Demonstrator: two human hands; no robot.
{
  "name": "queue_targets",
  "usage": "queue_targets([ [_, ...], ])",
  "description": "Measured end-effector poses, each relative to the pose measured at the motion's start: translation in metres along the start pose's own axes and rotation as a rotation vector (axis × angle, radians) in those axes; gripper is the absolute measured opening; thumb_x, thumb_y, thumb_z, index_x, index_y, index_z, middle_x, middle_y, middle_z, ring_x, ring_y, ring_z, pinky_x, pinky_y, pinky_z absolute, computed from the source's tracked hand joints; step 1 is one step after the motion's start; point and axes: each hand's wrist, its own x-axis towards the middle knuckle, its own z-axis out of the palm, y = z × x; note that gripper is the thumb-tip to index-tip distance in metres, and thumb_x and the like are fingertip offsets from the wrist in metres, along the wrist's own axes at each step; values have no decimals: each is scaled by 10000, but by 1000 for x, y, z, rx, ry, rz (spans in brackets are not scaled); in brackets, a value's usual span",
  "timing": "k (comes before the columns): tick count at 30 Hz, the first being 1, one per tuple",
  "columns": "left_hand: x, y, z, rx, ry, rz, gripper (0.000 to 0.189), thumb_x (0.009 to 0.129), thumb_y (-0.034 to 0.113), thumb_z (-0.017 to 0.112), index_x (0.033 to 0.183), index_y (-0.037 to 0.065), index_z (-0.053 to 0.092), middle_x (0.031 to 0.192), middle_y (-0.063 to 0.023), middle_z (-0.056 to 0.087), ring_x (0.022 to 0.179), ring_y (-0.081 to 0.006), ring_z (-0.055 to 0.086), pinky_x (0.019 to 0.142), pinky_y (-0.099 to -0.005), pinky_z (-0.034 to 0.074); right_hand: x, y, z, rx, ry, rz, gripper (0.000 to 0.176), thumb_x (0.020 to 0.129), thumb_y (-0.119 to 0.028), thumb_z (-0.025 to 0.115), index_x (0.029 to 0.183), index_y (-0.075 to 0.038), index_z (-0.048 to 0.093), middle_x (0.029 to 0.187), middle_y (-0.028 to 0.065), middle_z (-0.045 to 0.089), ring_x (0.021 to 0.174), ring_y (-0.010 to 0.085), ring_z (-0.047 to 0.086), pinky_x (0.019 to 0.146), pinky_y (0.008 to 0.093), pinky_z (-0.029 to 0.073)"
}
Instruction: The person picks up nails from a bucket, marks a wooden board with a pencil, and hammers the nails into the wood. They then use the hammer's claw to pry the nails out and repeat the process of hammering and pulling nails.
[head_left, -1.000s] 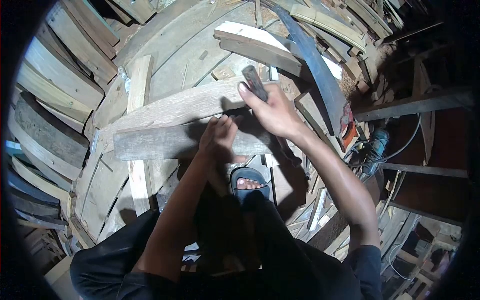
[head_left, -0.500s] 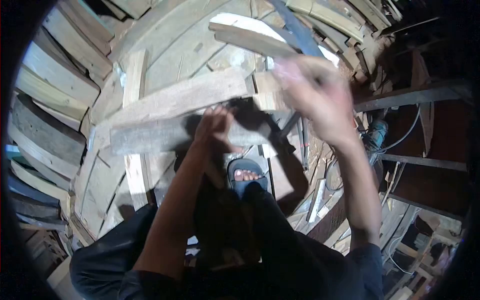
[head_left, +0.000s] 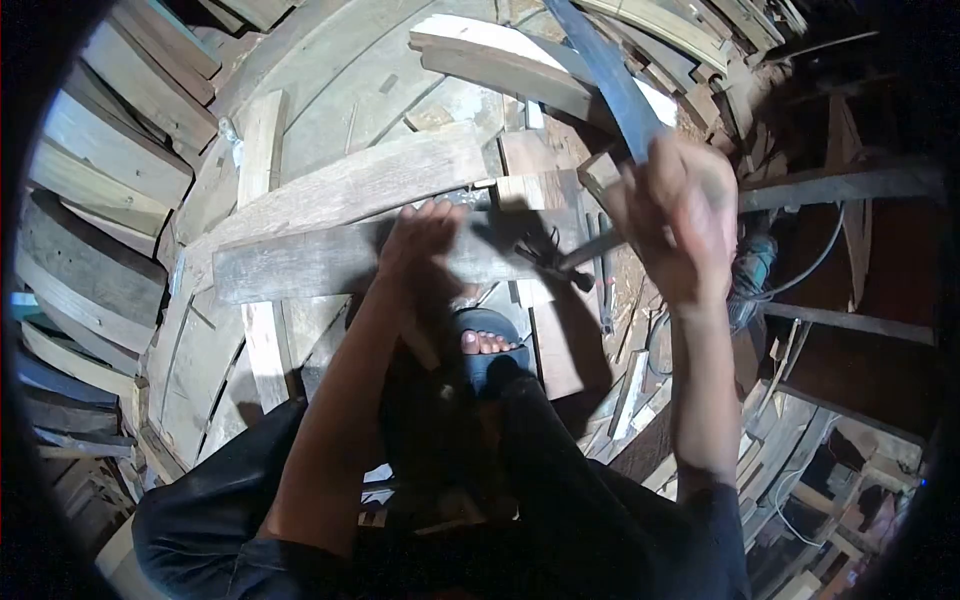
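A grey-brown plank (head_left: 290, 270) lies across the work area, with a paler plank (head_left: 350, 190) just beyond it. My left hand (head_left: 425, 235) rests on the grey-brown plank, its fingers folded over the far edge. To the right my right hand (head_left: 680, 215), blurred, is wrapped round the handle of a hammer (head_left: 565, 265). The hammer's dark head hangs near the right end of the grey-brown plank. Beyond my right hand stretches a long blue-grey blade (head_left: 610, 80), its near end hidden behind the hand.
Curved wooden pieces (head_left: 110, 235) stand stacked along the left. A curved timber (head_left: 500, 70) lies at the far side. My sandalled foot (head_left: 488, 343) is close to the planks. Metal bars (head_left: 850, 190) and a cable (head_left: 820, 265) are at the right.
My right hand has moved slightly right and down, and the hammer shows more clearly. My left hand stays on the plank, and the view has shifted a little.
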Motion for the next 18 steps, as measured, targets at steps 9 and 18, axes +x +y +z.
queue_targets([
  [9,-1,10,-26,-29,31,-10,1272,537,732,868,1541,49,488,1494,-143,508,1459,-332,446,1222,-542,325,-170,1,-83,299,220,-92,483,954,-466,740,707,-197,425,653,-38,373,681,147,393,842,345,379],
  [18,-4,15,-35,-242,131,9,1268,409,599,960,1484,49,572,1423,-157,564,1401,-351,492,1185,-536,353,-187,-41,-57,-101,393,319,543,1157,-493,492,899,-40,641,774,29,609,644,163,558,740,327,470],
])
